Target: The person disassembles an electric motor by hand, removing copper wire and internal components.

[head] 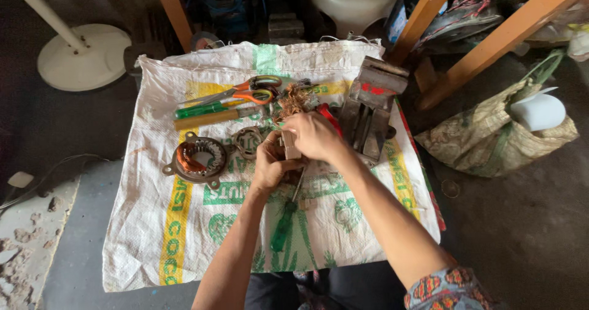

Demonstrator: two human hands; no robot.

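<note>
Fingers of both the left hand (270, 162) and the right hand (314, 135) were closed around a small pale block (290, 145), held above the sack-covered surface (343, 224). A green-handled screwdriver (284, 224) lay just below them. To the left sat a stator with copper windings (197, 156), with orange-handled scissors (251, 90) farther back.

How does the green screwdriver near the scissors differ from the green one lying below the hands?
The screwdriver by the scissors lies nearly sideways at the sack's far end; the screwdriver below the hands lies nearly lengthwise, closer to the person. The first looks lighter green, the second darker. Both rest untouched on the sack.
</note>
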